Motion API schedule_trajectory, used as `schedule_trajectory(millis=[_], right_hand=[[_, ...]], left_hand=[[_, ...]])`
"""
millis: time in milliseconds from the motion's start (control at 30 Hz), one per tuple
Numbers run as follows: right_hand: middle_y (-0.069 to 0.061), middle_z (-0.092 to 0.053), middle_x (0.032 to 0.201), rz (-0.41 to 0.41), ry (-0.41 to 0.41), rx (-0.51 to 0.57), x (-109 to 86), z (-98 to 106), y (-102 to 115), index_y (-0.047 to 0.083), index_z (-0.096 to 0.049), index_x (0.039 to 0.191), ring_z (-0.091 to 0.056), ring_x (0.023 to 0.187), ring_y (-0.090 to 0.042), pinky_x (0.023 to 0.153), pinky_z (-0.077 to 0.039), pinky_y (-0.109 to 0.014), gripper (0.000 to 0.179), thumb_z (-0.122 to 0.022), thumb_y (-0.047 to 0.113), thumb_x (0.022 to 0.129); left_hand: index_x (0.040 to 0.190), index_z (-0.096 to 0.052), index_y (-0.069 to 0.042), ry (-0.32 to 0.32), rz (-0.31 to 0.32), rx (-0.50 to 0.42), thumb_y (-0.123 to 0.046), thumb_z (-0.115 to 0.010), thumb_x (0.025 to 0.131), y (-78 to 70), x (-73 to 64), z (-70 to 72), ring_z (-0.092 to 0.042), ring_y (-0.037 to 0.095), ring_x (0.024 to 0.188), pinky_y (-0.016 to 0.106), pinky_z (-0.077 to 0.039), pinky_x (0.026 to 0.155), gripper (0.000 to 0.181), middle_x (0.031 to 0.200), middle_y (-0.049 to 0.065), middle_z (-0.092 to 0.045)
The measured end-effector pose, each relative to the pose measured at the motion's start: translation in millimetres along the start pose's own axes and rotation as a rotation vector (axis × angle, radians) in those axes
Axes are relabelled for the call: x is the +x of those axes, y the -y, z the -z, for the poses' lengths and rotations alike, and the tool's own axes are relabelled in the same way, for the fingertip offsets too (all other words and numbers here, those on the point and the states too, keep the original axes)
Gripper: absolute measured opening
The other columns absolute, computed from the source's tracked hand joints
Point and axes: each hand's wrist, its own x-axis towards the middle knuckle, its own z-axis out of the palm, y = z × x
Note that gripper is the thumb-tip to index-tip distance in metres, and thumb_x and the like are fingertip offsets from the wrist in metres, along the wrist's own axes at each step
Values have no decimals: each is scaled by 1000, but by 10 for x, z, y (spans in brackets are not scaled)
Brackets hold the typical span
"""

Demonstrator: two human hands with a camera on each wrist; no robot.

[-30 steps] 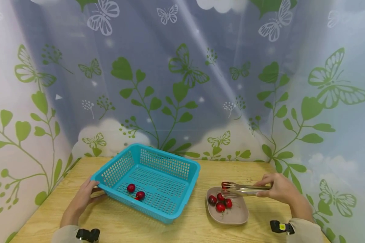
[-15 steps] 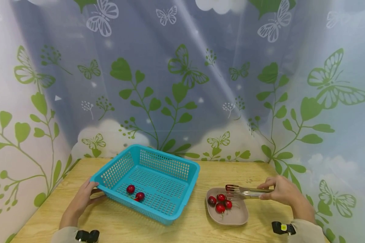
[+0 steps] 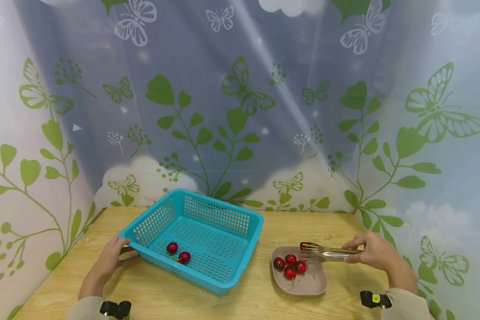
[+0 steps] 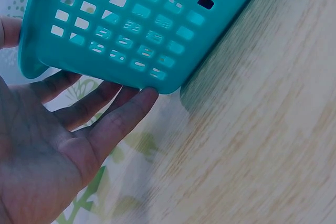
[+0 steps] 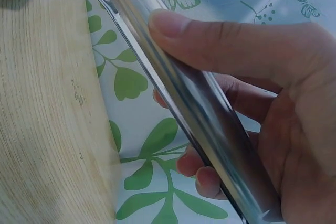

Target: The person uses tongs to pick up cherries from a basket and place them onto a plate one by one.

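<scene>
The right hand [image 3: 378, 253] wraps its fingers round the handles of the metal tongs [image 3: 336, 254], which look stiff and smooth, their tips over the far right part of the plate [image 3: 315, 282]. Four cherries [image 3: 290, 273] lie there, probably firm yet slick and easily bruised, best pinched lightly across the middle. The left hand [image 3: 110, 256] holds the near-left corner of the basket [image 3: 203, 238], where two more lie; it seems light and slightly flexible, so the rim suits a grip.

A curtain [image 3: 240, 133] with leaves and butterflies hangs behind the wood-grained table [image 3: 176, 304].
</scene>
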Motion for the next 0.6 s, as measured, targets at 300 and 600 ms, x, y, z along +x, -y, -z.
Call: schedule_trajectory(millis=[300,600], right_hand=[[-10,-75,114,-1,5,18,-10,28,7,13,-80,114,-62,91,-19,71,-55,-36,41,-87,34,80],[-21,-70,127,46,-101,-69,9,19,168,14,-77,123,-66,98,-30,73,-59,-46,54,-85,46,81]], left_hand=[[161,-17,2,6,-6,-12,-27,-28,110,0,-3,10,-57,29,124,50,-62,102,60,154,31,-33],[161,-17,2,3,-7,-14,-27,-27,110,-1,-10,4,-56,30,125,48,-63,101,59,154,31,-33]])
